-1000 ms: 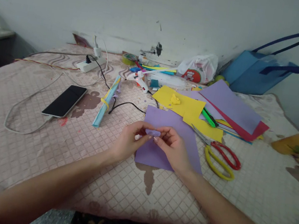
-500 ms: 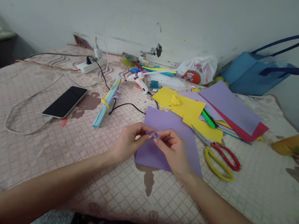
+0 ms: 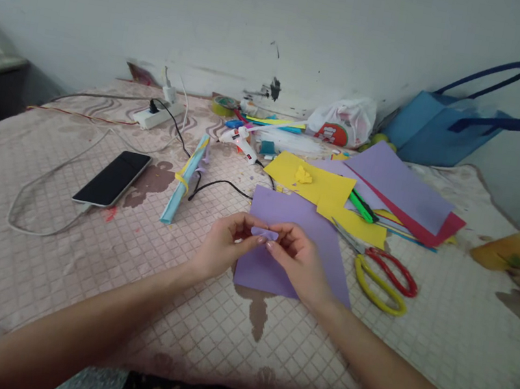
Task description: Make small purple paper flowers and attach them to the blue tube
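My left hand (image 3: pixel 224 248) and my right hand (image 3: pixel 301 263) meet over a purple sheet of paper (image 3: pixel 286 215) that lies flat on the quilted cloth. Between the fingertips of both hands is a small purple paper piece (image 3: pixel 264 233), pinched from either side. Scissors with red and yellow handles (image 3: pixel 382 276) lie just right of my right hand.
Yellow (image 3: pixel 311 183), purple and red sheets (image 3: pixel 403 191) are stacked behind. A phone (image 3: pixel 113 178) with its cable lies to the left, beside a rolled blue-yellow paper (image 3: pixel 185 176). A glue gun (image 3: pixel 243 142), power strip (image 3: pixel 159 114), plastic bag (image 3: pixel 342 125) and blue bag (image 3: pixel 443 128) line the wall.
My fingers have worked the small purple piece slightly; it was squeezed narrower half a second ago and now shows as a flat oval again. My arms have barely moved.
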`<state>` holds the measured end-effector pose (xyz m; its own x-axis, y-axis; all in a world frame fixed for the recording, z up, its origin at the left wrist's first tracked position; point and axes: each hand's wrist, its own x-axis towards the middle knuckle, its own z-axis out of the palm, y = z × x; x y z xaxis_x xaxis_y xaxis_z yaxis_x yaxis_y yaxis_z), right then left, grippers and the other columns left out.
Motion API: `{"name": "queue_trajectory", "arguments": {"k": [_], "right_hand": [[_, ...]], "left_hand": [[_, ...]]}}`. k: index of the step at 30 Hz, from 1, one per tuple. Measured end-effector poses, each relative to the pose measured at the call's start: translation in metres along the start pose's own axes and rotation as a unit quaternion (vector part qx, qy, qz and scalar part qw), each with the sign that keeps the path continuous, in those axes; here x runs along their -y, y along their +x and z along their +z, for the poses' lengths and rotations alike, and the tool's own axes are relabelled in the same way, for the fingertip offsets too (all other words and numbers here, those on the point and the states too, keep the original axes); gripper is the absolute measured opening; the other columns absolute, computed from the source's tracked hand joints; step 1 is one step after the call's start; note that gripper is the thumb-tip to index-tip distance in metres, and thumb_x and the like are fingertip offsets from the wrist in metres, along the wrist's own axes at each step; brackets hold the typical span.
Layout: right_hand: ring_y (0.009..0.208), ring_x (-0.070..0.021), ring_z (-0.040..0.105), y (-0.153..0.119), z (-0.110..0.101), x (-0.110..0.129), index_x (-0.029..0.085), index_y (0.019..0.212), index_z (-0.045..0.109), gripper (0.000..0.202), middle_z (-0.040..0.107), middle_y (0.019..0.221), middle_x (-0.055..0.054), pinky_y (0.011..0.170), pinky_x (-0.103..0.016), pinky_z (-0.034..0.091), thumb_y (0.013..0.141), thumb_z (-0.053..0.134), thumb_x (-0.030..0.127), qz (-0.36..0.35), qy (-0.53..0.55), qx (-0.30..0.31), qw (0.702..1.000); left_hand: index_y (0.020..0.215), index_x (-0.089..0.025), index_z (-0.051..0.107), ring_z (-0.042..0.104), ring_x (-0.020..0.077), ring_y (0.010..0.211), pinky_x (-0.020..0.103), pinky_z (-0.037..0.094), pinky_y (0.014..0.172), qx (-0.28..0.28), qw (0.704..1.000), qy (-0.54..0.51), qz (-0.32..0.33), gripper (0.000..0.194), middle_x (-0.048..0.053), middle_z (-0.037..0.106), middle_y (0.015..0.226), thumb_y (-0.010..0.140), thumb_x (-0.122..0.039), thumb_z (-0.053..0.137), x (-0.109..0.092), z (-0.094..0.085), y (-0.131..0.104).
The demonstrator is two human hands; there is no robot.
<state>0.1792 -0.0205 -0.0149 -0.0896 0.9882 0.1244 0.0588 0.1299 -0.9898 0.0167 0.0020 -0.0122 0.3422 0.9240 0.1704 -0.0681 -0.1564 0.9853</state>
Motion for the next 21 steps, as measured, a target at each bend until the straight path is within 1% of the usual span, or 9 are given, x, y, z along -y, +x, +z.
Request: {"name": "queue_trajectory", "arguments": {"k": [5, 7, 10, 12, 14, 16, 21], "right_hand": [[0.070, -0.0121, 0.051, 0.0035, -0.0045, -0.0045, 0.020, 0.086, 0.058, 0.014, 0.056, 0.076, 0.001, 0.065, -0.026, 0.042, 0.076, 0.066, 0.027, 0.022, 0.016, 0.038, 0.999], [0.068, -0.0119, 0.052, 0.0045, -0.0065, -0.0048, 0.020, 0.083, 0.058, 0.015, 0.056, 0.075, 0.002, 0.065, -0.026, 0.042, 0.075, 0.067, 0.030, 0.031, 0.015, 0.057, 0.998], [0.063, -0.0113, 0.051, 0.0049, -0.0084, -0.0038, 0.019, 0.080, 0.057, 0.017, 0.055, 0.068, 0.003, 0.061, -0.026, 0.041, 0.077, 0.066, 0.033, 0.038, 0.000, 0.074, 0.997], [0.061, -0.0111, 0.050, 0.0047, -0.0088, -0.0029, 0.019, 0.077, 0.056, 0.018, 0.053, 0.064, 0.003, 0.059, -0.025, 0.041, 0.078, 0.064, 0.035, 0.039, -0.008, 0.071, 0.997], [0.061, -0.0113, 0.051, 0.0043, -0.0087, -0.0026, 0.019, 0.077, 0.055, 0.018, 0.054, 0.064, 0.003, 0.060, -0.026, 0.041, 0.078, 0.064, 0.035, 0.037, -0.009, 0.067, 0.997], [0.061, -0.0114, 0.051, 0.0039, -0.0084, -0.0031, 0.020, 0.076, 0.055, 0.018, 0.054, 0.064, 0.003, 0.060, -0.026, 0.042, 0.079, 0.063, 0.035, 0.034, -0.008, 0.063, 0.997], [0.061, -0.0121, 0.052, 0.0019, -0.0068, -0.0047, 0.020, 0.075, 0.053, 0.019, 0.056, 0.063, 0.003, 0.061, -0.026, 0.041, 0.080, 0.062, 0.036, 0.033, -0.015, 0.056, 0.998]], "left_hand": [[0.091, -0.013, 0.061, 0.060, 0.0141, 0.075, 0.026, 0.047, 0.070, 0.001, 0.999, 0.038, 0.009, 0.018, 0.006, 0.066, 0.084, 0.078, -0.025, 0.065, -0.0016, -0.0009, -0.0004], [0.096, -0.013, 0.061, 0.059, 0.0136, 0.074, 0.026, 0.047, 0.069, -0.001, 0.998, 0.057, 0.013, 0.023, 0.006, 0.065, 0.084, 0.078, -0.025, 0.065, -0.0003, -0.0021, -0.0006], [0.102, -0.014, 0.061, 0.057, 0.0128, 0.071, 0.026, 0.046, 0.067, 0.001, 0.998, 0.067, 0.005, 0.029, 0.004, 0.063, 0.080, 0.077, -0.026, 0.066, 0.0022, -0.0042, -0.0001], [0.099, -0.013, 0.062, 0.058, 0.0135, 0.072, 0.026, 0.047, 0.068, 0.022, 0.999, 0.037, -0.008, 0.026, 0.004, 0.063, 0.079, 0.077, -0.026, 0.066, 0.0026, -0.0053, 0.0009], [0.093, -0.013, 0.062, 0.061, 0.0144, 0.074, 0.028, 0.048, 0.071, 0.049, 0.999, -0.015, -0.018, 0.021, 0.005, 0.065, 0.080, 0.077, -0.026, 0.066, 0.0016, -0.0059, 0.0020], [0.088, -0.012, 0.061, 0.062, 0.0147, 0.075, 0.028, 0.049, 0.072, 0.065, 0.996, -0.055, -0.026, 0.018, 0.005, 0.066, 0.080, 0.076, -0.025, 0.068, -0.0003, -0.0060, 0.0030], [0.086, -0.012, 0.061, 0.063, 0.0151, 0.074, 0.029, 0.050, 0.072, 0.073, 0.994, -0.070, -0.042, 0.020, 0.005, 0.067, 0.079, 0.075, -0.027, 0.069, -0.0037, -0.0052, 0.0030]]}}
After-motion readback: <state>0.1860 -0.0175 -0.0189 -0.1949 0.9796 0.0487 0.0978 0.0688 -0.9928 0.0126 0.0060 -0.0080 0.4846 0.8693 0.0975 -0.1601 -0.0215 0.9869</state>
